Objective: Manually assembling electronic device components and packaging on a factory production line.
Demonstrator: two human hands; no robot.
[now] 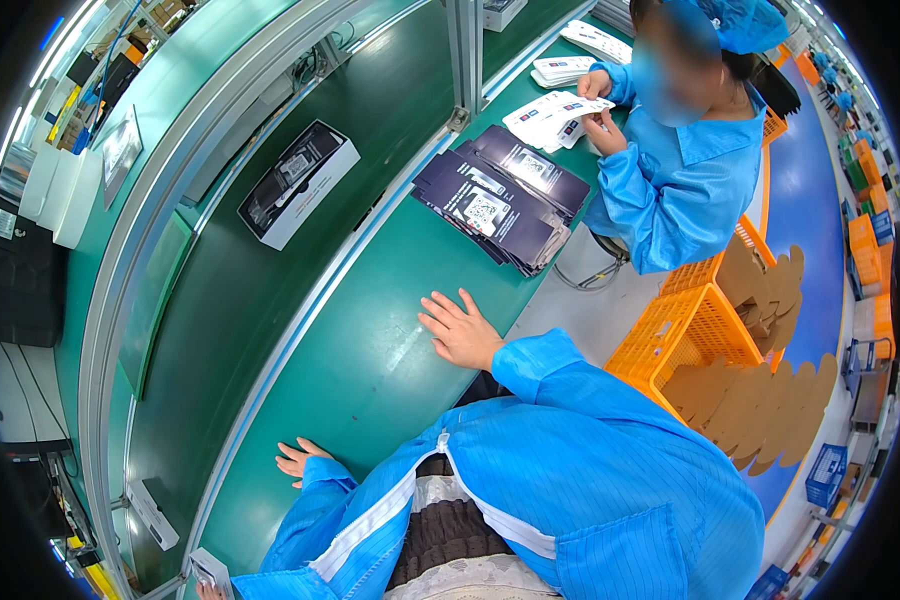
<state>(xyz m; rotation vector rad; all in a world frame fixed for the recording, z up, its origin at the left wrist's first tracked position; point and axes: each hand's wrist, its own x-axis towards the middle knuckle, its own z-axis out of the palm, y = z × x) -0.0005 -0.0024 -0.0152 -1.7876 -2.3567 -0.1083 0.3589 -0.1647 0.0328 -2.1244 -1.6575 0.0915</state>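
My right hand [460,332] lies on the green worktop [370,350], fingers spread and holding nothing. Lower left, my left hand [301,459] rests on the same surface with its fingers apart, also without anything in it. Beyond my right hand sit stacks of dark printed cards [483,212] with square codes on them; a stretch of worktop separates them from my fingertips. On the dark green conveyor belt [270,290] to the left is an open white box [315,200] with a dark, code-marked insert showing.
At upper right a co-worker [670,190] in a blue smock handles white printed cards [555,118]. Orange crates [685,330] with brown cardboard pieces [760,410] stand right of me. A metal frame post [467,60] rises beside the belt. Small white boxes [153,515] lie lower left.
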